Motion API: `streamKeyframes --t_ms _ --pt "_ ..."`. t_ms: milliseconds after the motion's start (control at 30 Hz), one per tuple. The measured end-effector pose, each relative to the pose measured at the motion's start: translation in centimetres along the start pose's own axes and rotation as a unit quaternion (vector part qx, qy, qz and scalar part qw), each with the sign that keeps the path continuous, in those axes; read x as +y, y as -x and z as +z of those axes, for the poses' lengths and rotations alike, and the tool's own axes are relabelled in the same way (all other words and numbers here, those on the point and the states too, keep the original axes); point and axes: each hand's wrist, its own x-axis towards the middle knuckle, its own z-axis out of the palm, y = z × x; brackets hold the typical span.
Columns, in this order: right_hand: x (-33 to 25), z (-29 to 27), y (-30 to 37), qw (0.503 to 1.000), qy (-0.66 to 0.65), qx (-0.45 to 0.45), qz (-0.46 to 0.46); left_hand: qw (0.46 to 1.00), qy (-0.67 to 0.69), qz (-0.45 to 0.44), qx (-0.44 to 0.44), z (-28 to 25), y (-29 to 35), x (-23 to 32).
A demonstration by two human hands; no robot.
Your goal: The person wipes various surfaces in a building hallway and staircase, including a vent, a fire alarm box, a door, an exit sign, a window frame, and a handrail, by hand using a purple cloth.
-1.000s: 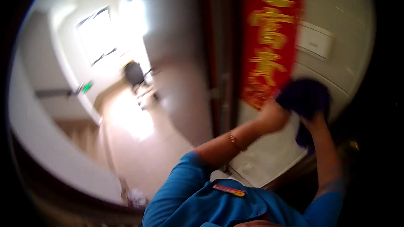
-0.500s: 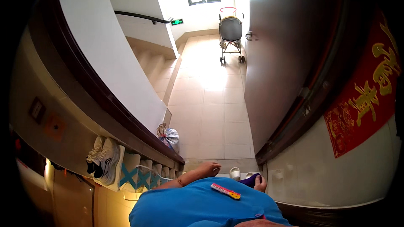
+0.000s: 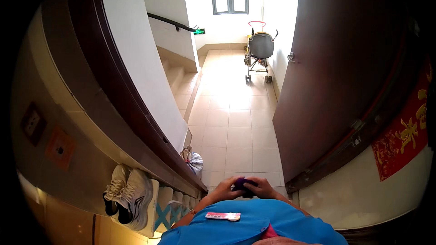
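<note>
Both my hands meet in front of my blue shirt, close to the doorway threshold. Between them is a soft-looking dark purple thing (image 3: 245, 184), bunched up and partly covered by my fingers; its kind is not clear. My left hand (image 3: 225, 189) grips it from the left side, fingers curled round. From the right, my right hand (image 3: 262, 188) closes on it, with thumb and fingers pressed against its edge.
A pair of white sneakers (image 3: 131, 195) tops a white shoe rack (image 3: 165, 208) at left. A silvery bag (image 3: 194, 162) stands by the door frame. The brown door (image 3: 331, 72) is swung outward at right. Beyond are stairs (image 3: 175, 75) and a folded stroller (image 3: 261, 47).
My left hand, formerly free with fingers stretched out, has come to the purple thing. My right hand has brought it leftward and up to the middle. The view has shifted, and the white slippers are hidden.
</note>
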Motion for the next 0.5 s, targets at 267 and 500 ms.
streamKeyframes --t_ms 267,500 --pt "1.1 12.2 -9.4 0.983 0.092 -0.019 -0.156 0.976 0.114 -0.069 0.17 -9.2 9.2 -3.7" --pt "3.0 18.7 -8.2 0.964 -0.097 -0.244 0.044 0.951 0.154 -0.059 0.262 -8.6 17.4 -6.1"
